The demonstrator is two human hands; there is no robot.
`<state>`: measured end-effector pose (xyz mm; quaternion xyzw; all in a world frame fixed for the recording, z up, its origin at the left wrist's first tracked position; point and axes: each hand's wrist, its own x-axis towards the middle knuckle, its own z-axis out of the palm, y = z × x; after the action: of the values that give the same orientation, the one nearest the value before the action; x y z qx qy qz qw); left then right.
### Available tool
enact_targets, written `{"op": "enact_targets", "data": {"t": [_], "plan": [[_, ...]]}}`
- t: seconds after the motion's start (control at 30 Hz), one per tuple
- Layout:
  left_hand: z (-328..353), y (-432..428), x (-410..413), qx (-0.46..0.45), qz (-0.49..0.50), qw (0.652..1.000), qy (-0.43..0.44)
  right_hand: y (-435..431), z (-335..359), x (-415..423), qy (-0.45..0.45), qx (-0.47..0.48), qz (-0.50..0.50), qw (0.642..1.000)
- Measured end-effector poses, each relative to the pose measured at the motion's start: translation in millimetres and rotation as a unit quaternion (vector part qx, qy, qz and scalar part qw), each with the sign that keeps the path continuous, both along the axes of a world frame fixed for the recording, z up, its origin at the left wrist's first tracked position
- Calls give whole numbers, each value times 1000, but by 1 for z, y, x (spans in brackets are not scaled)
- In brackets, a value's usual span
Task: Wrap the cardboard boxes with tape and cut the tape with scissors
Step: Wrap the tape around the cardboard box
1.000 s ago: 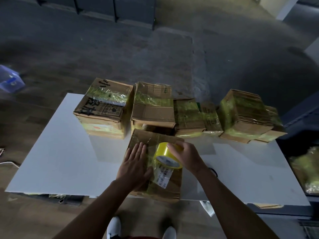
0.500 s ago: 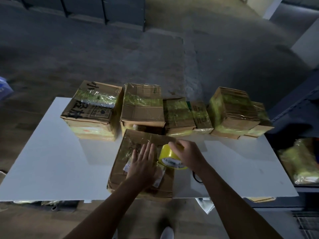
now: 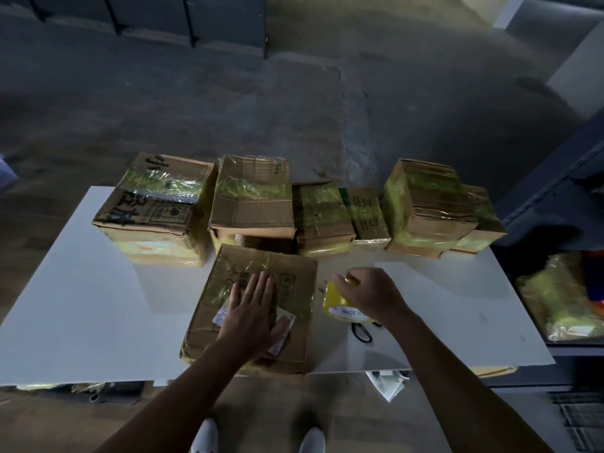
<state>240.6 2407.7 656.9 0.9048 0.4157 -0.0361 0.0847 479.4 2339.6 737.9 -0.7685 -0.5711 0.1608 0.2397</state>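
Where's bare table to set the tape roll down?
Two patches of the table: left, between its left edge and the box under the left hand; right, beyond the right hand, in front of the far-right boxes. Crowded: the far edge, filled by the row of boxes, and around the tape roll, where scissors lie.

A white counter (image 3: 81, 305) spreads widest to the left of the left grip (image 3: 251, 312). Beyond both grips, a grey concrete floor (image 3: 196, 109) runs back to a row of dark cabinets (image 3: 147, 18). Well to the right of the right grip (image 3: 369, 295), a dark blue rack (image 3: 555, 178) stands over a yellowish film-wrapped bundle (image 3: 555, 295). Below the right grip, a crumpled pale scrap (image 3: 389, 384) shows under the counter's near edge. Nearer still, two white shoes (image 3: 204, 436) stand on the floor.
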Motion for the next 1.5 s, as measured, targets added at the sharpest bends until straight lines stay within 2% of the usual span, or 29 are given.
{"op": "enact_targets", "data": {"t": [0.1, 0.2, 0.33, 0.5, 0.63, 0.73, 0.9, 1.0, 1.13, 1.3, 1.5], "plan": [[0, 1, -1, 1, 6, 1000, -1, -6, -16, 8, -75, -58, 16, 995], [1, 1, -1, -5, -20, 1000, 12, -12, -33, 4, -62, -113, -15, 991], [11, 0, 2, -4, -36, 998, 54, -14, -49, -1, -41, -133, -42, 989], [24, -31, 40, -52, 57, 991, 106, -9, -59, -10, -23, -152, -38, 987], [27, -58, 66, -80, 94, 983, 134, -7, -64, -15, -14, -179, -34, 983], [35, -58, 75, -103, 128, 978, 130, -6, -65, -18, 5, -187, -34, 982], [44, -55, 70, -111, 123, 980, 108, -8, -64, -16, 28, -177, -36, 983], [52, -49, 59, -123, 124, 982, 75, -8, -53, -18, 52, -134, -37, 989], [76, -30, 39, -151, 141, 978, -37, 9, -19, -22, 63, -67, -16, 996], [101, -6, 6, -197, 144, 952, -184, 39, 33, -33, 95, -32, 52, 994], [112, 1, -27, -181, 159, 926, -292, 61, 67, -46, 171, -45, 126, 976]]}}
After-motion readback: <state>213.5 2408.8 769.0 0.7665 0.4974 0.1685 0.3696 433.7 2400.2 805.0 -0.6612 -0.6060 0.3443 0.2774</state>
